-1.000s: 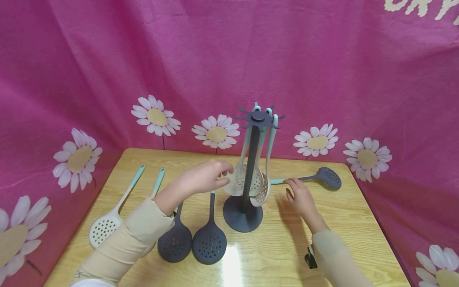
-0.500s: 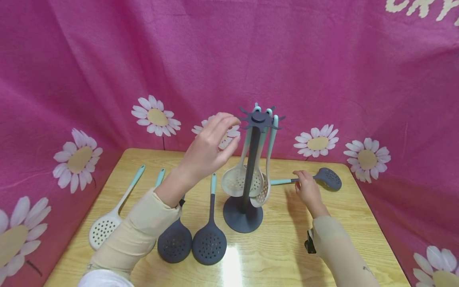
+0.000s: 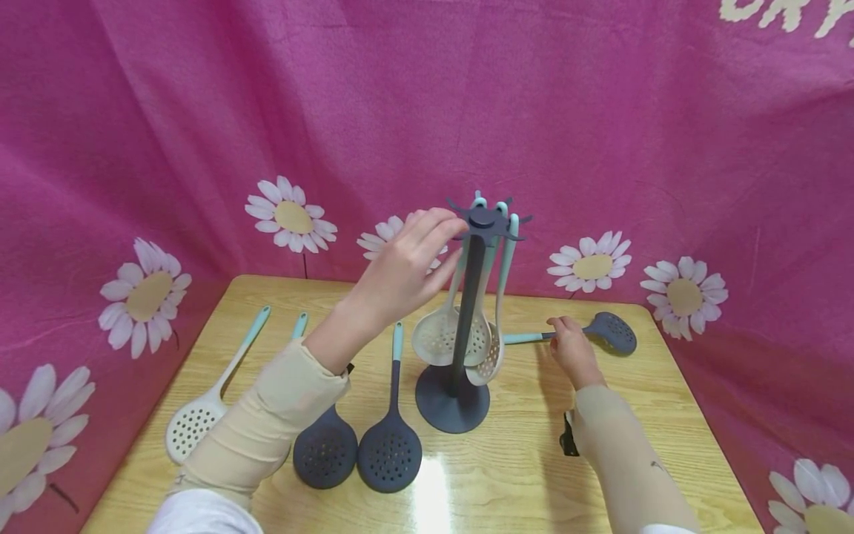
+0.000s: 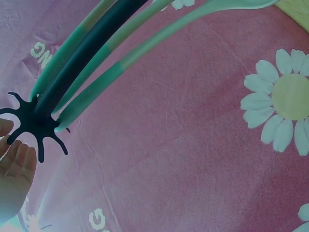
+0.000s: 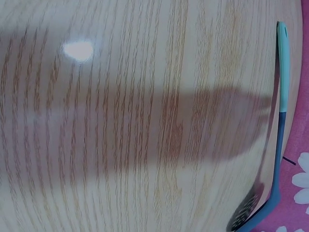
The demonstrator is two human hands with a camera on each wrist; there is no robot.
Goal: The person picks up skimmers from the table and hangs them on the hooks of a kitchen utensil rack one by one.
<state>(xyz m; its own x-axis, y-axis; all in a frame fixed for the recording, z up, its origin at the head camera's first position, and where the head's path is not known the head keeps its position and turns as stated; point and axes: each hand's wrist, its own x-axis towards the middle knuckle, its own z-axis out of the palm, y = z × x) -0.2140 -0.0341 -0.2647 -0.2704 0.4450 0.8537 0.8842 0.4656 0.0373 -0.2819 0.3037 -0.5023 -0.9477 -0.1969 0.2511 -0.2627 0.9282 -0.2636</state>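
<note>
A dark stand point(image 3: 452, 411) holds three pale utensils point(image 3: 437, 335) with mint handles. My left hand point(image 3: 407, 263) is beside its top, fingers bent loosely with a gap to the thumb. In the left wrist view, that hand point(image 4: 17, 176) has thumb and fingers near the hooked arms of the stand's top point(image 4: 36, 118); contact is unclear. My right hand point(image 3: 575, 352) is over the neck of a dark slotted ladle point(image 3: 612, 332). The right wrist view shows the ladle's handle point(image 5: 284, 72) without fingers round it, and the hand's shadow on the wood.
Left of the stand, two dark slotted turners point(image 3: 390, 454) point(image 3: 325, 449) and a white one point(image 3: 193, 426) lie on the wooden table point(image 3: 507, 475). Another mint handle point(image 3: 300, 325) is partly behind my left arm. A pink flowered cloth point(image 3: 400, 111) surrounds the table's back and sides.
My left hand has risen from beside the hanging ladles to the stand's top and moved right. My right hand has shifted right along the dark ladle, which has stayed in place.
</note>
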